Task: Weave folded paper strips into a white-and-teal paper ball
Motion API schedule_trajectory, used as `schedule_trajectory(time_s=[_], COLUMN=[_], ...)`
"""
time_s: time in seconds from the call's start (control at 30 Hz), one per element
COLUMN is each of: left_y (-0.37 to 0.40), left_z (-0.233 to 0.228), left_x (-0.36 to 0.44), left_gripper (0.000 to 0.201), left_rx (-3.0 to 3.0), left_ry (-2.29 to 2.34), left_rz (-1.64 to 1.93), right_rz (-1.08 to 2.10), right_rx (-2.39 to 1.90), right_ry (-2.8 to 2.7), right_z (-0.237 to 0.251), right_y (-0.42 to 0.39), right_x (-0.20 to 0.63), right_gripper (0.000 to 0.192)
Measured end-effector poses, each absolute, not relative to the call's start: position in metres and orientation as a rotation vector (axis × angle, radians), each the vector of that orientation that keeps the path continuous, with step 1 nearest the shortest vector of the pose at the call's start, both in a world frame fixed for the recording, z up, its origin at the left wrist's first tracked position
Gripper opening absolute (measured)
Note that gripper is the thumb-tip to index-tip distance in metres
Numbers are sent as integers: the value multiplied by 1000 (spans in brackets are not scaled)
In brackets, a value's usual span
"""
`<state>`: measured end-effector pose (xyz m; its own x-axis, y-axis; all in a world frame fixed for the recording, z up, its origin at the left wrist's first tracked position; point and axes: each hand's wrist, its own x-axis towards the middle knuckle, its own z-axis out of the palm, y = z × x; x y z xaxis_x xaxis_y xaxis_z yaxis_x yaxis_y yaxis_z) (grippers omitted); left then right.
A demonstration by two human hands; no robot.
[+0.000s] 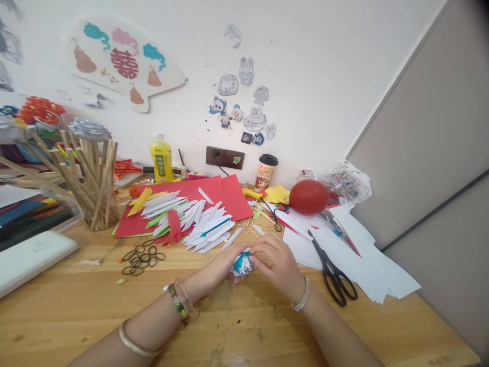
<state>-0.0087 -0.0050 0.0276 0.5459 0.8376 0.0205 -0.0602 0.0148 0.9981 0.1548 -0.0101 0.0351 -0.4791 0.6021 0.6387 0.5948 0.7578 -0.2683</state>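
head view: both the left hand [218, 270] and right hand [275, 263] have fingers clamped on a blue-and-white folded paper piece [242, 263] between them; black scissors [333, 272] lie just beyond the right fingers.

Hands hide most of the paper piece [242, 263].

White-and-teal paper piece [242, 264], red balloon [308, 197], black scissors [333, 271], yellow bottle [161, 161].
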Motion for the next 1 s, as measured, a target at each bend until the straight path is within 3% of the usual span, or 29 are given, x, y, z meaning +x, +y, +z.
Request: schedule_trajectory(time_s=[0.33, 0.53, 0.87, 1.0], left_y=[-8, -9, -8, -5], left_z=[38, 37, 34, 28], left_x=[-10, -11, -12, -13], left_gripper=[11, 17, 17, 16], left_rx=[1487, 1446, 1553, 1613], left_ry=[750, 756, 744, 758], left_rz=[782, 803, 750, 795], right_rz=[80, -86, 154, 111], right_rx=[-909, -809, -938, -892], right_ry=[-2200, -2296, -2181, -2222], right_z=[34, 33, 36, 36], right_y=[-11, -10, -13, -11], right_x=[154, 153, 154, 155], right_gripper=[9, 14, 5, 8])
